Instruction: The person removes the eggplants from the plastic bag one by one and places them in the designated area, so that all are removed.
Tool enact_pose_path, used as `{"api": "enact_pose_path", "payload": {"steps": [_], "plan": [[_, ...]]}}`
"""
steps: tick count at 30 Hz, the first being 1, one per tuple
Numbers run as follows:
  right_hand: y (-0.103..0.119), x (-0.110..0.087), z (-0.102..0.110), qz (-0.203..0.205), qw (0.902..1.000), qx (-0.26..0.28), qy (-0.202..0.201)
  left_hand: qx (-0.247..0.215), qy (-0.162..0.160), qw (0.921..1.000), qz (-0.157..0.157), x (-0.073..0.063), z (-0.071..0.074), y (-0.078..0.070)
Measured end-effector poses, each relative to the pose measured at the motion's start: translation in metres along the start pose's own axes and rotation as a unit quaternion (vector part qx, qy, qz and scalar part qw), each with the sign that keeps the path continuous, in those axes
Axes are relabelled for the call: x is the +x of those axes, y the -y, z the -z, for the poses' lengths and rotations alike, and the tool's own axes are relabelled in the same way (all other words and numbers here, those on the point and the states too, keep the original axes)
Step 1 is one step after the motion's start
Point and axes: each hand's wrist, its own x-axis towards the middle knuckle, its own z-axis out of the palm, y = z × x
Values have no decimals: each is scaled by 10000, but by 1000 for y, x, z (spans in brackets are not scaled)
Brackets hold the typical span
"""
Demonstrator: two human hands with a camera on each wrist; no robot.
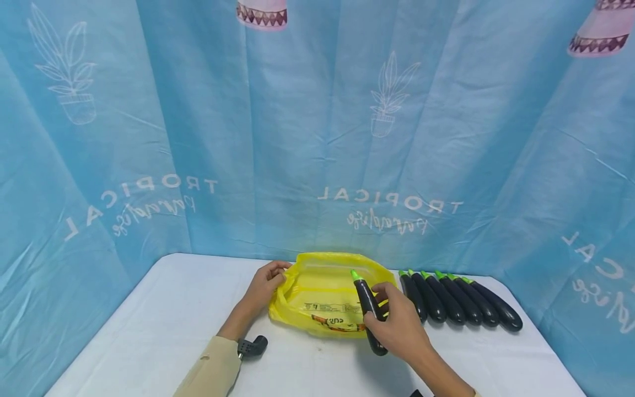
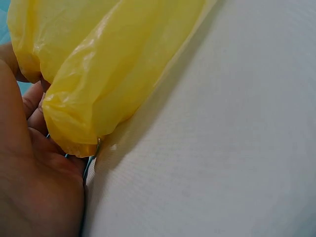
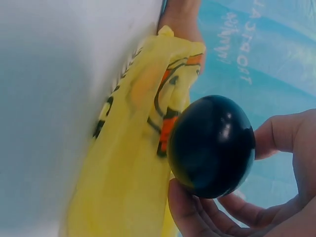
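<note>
A yellow plastic bag (image 1: 327, 300) lies spread on the white table, its mouth gaping upward. At its left edge, my left hand (image 1: 265, 284) pinches the plastic between thumb and fingers; the left wrist view shows the bag's crumpled edge (image 2: 74, 113) against the fingers. My right hand (image 1: 397, 322) grips a dark eggplant (image 1: 368, 309) with a bright green stem, tilted in front of the bag's right side. In the right wrist view the eggplant's rounded end (image 3: 212, 145) faces the camera, thumb and fingers around it.
A row of several eggplants (image 1: 453, 303) lies side by side to the right of the bag, green stems toward the back. Behind the white table (image 1: 124, 331) hangs a blue printed curtain (image 1: 297, 138), which also runs along both sides.
</note>
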Motion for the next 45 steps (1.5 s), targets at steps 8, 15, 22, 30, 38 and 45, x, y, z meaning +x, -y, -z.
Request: {"api": "enact_pose_path", "payload": {"steps": [8,15,22,30,38,45], "plan": [[-5,-8,25,-147,9995,-196,-202,-16,-21,10000,-7,1,-1,3],[-18,-11,42,-272,9978,-550,-256,-57,98,9998,-139,2,-3,3],[-34,-15,53,-523,9966,-634,-53,18,112,9997,-233,2,-3,2],[-52,-18,61,-908,9930,-753,46,-63,173,9996,-221,4,-3,2],[-71,-25,60,-1343,9862,-920,293,45,165,9997,-200,4,-3,0],[-81,-30,62,-1534,9820,-982,505,27,170,9995,-253,1,-1,0]]}}
